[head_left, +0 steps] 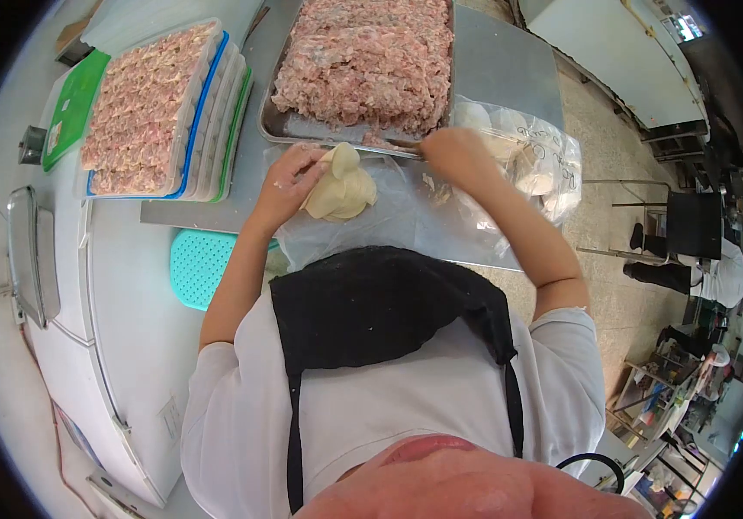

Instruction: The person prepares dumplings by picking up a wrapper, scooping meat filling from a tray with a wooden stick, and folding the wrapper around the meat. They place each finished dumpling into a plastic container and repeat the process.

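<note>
Pale round dough wrappers point(345, 192) lie in a small pile on a clear plastic sheet point(397, 203). The fingers of my left hand point(292, 180) close on the upper left edge of the pile, where one wrapper is lifted. My right hand point(456, 156) is closed round the handle of a utensil at the front right corner of a metal tray point(269, 125). The utensil's flat end touches a little meat at the tray's front edge. Pink minced meat point(367, 65) fills most of this tray.
Stacked plastic boxes with filled pieces point(146, 112) stand at the left beside a green lid point(75, 112). Plastic bags of pale rounds point(536, 164) lie at the right. A turquoise perforated basket point(202, 266) is below the table edge. A person point(722, 272) sits far right.
</note>
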The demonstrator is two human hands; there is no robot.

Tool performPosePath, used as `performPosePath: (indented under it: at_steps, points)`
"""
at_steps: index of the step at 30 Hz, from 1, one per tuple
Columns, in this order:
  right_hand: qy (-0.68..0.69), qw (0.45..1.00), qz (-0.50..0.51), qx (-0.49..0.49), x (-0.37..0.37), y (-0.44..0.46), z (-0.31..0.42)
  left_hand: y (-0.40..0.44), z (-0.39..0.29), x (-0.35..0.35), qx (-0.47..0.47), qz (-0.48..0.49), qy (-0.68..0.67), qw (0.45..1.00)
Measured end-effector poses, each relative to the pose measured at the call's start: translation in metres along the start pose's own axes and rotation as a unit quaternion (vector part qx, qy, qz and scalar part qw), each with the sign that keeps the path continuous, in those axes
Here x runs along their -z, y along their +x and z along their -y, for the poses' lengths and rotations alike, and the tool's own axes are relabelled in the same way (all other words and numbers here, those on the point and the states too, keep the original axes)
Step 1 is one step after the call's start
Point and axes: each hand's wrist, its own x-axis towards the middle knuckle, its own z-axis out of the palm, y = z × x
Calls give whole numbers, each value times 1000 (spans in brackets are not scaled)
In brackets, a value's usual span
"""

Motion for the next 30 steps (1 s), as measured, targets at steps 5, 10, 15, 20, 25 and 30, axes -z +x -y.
performPosePath:
  at_steps: [5,10,15,20,25,30]
  points:
    - [-9,999,46,20,4,11,-6,-3,-3,2,87,-59,-60,993]
    - [-73,995,57,-39,14,-7,-10,-6,36,15,92,-109,-132,981]
    - [-15,1000,2,-15,6,26,52,-13,54,32,205,-86,-425,877]
    - [-10,1000,-21,-2,3,61,81,-28,113,39,119,-49,51,990]
    - [29,999,-24,24,-15,86,86,-37,97,47,-12,-78,211,974]
    - [122,990,69,-32,12,102,73,-41,114,53,-107,28,175,978]
